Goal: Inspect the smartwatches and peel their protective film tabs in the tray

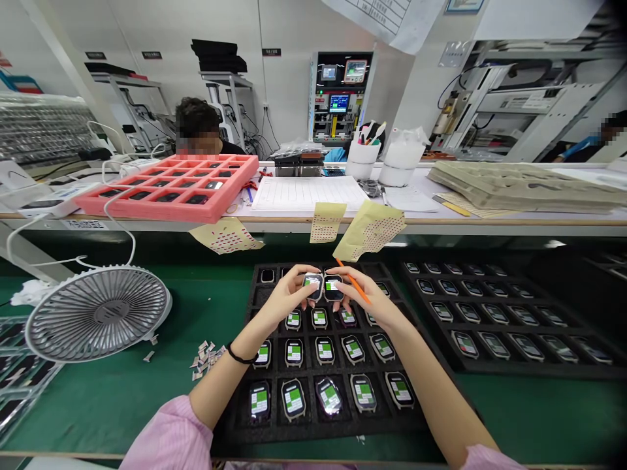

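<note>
My left hand (292, 291) is closed round a smartwatch (313, 286), its thumb lying on the screen. Close beside it, my right hand (361, 292) grips a second smartwatch (334, 288) with a lit green and white screen. An orange stick-like tool (353, 281), maybe a pen, is also tucked in the right hand. Both watches are held up side by side above a black foam tray (313, 427). In its pockets sit rows of smartwatches, such as one at the front (293, 399), most with green and white screens lit. My hands hide part of the back rows.
Another black tray (431, 365) with dark-screened watches lies to the right. On the left are a grey fan (100, 313) and scattered small pieces (208, 358). A shelf (294, 225) at the back bears a pink foam tray (215, 209) and papers. A person (200, 127) sits beyond.
</note>
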Action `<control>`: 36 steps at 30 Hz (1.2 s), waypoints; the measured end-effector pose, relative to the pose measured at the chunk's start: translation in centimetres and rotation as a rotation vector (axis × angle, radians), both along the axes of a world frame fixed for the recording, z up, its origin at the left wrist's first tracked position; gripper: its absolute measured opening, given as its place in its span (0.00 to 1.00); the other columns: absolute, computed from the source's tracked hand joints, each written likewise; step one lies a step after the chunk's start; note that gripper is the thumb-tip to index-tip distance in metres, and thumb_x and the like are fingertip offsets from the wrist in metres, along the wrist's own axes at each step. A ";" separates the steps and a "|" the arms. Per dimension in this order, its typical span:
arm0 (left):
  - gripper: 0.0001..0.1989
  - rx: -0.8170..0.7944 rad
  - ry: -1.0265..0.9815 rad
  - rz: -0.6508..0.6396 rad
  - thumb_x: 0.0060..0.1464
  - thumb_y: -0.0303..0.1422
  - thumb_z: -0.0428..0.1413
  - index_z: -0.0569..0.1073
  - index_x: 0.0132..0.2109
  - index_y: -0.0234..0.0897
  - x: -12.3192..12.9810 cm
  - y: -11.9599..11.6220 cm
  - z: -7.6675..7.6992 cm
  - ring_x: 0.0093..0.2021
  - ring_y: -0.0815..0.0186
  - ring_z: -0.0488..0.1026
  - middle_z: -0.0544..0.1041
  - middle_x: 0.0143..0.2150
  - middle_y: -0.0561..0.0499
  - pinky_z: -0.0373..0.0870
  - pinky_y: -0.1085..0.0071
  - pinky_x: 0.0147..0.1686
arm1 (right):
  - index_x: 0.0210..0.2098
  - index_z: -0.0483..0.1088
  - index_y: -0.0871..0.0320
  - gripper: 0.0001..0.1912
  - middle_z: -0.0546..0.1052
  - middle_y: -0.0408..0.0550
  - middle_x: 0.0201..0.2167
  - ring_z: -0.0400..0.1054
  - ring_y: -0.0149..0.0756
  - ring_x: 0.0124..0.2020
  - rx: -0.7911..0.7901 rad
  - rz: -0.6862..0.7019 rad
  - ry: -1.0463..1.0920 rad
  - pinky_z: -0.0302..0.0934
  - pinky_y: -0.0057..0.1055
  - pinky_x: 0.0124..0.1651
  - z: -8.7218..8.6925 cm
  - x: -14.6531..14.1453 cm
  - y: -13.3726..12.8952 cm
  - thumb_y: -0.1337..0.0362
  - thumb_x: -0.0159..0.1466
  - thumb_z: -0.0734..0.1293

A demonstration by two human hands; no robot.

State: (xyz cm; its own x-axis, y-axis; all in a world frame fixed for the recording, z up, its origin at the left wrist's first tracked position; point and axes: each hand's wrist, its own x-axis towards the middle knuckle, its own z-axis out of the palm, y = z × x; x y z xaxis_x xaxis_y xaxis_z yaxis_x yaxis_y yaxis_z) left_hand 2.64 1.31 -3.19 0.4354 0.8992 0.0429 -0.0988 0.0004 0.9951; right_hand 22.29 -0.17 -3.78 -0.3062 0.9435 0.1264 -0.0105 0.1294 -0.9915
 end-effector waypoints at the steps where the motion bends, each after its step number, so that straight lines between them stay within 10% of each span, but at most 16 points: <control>1: 0.20 -0.007 -0.008 0.006 0.50 0.41 0.60 0.68 0.46 0.36 0.0 0.1 0.0 0.24 0.75 0.69 0.74 0.35 0.52 0.64 0.78 0.22 | 0.47 0.67 0.56 0.16 0.72 0.45 0.33 0.72 0.30 0.22 0.001 0.001 -0.002 0.60 0.24 0.19 -0.1 0.1 0.1 0.57 0.62 0.66; 21: 0.22 -0.001 0.011 -0.074 0.51 0.39 0.60 0.66 0.50 0.37 -0.1 0.0 -0.1 0.27 0.72 0.71 0.75 0.39 0.49 0.64 0.77 0.24 | 0.45 0.69 0.57 0.16 0.73 0.44 0.31 0.72 0.30 0.20 0.000 -0.041 0.024 0.58 0.24 0.18 -0.4 0.1 0.3 0.56 0.60 0.68; 36: 0.29 0.050 -0.028 -0.084 0.42 0.30 0.67 0.65 0.51 0.39 -0.1 0.0 -0.2 0.43 0.64 0.74 0.75 0.46 0.47 0.70 0.66 0.45 | 0.44 0.69 0.58 0.17 0.72 0.42 0.27 0.70 0.30 0.19 0.013 -0.074 0.024 0.59 0.26 0.18 -0.3 0.1 0.3 0.53 0.61 0.67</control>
